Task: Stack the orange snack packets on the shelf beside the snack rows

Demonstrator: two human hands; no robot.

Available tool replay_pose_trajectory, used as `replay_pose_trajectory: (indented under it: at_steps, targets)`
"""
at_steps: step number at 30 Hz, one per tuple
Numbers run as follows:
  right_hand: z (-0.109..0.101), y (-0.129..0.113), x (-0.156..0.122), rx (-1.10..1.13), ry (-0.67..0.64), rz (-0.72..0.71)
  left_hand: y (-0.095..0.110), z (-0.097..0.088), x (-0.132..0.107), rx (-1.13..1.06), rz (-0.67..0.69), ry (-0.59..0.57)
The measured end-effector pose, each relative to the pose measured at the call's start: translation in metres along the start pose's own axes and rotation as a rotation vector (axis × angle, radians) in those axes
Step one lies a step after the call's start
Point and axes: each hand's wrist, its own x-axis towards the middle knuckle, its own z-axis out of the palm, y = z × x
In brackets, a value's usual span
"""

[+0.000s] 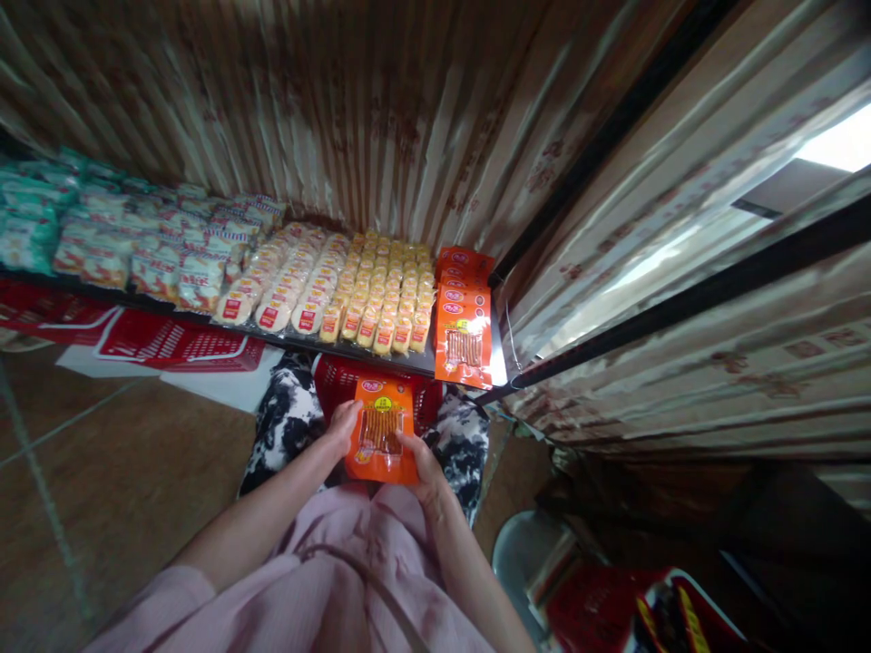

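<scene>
Patterned brown sheeting is seen behind a long shelf that runs across the upper left of the frame. At its far left, green packets are laid, followed by white-and-red packets. Flat red baskets are seen beneath the shelf edge, above the brown tiled floor. Towards the middle, rows of round cracker packs and yellow snack packs are laid out side by side. Below them, at the centre of the frame, an orange packet is held upright in front of a red basket. Its left edge is gripped by the left hand, with the fingers curled round it. Its lower right edge is clasped by the right hand, with the thumb laid on the front. Further right, a stack of matching orange packets is seen at the shelf's end. At lower right, a grey stool is partly shown.
</scene>
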Motion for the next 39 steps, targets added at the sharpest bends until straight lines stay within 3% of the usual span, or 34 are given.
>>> replay_pose_trajectory:
  at_steps: [13, 25, 31, 39]
  targets:
    - [0.007, -0.001, -0.013, -0.086, -0.018, -0.05, -0.005, -0.005, -0.005, -0.136, 0.014, 0.022]
    - [0.012, -0.008, -0.029, -0.189, -0.111, -0.104, -0.013, 0.001, -0.014, 0.07, 0.095, 0.106]
    - [0.011, -0.011, -0.04, -0.205, -0.064, -0.135, -0.01, 0.008, -0.019, 0.274, 0.269, 0.206]
    - [0.012, -0.021, -0.054, -0.206, -0.015, -0.18, -0.003, 0.015, -0.041, 0.46, 0.554, 0.145]
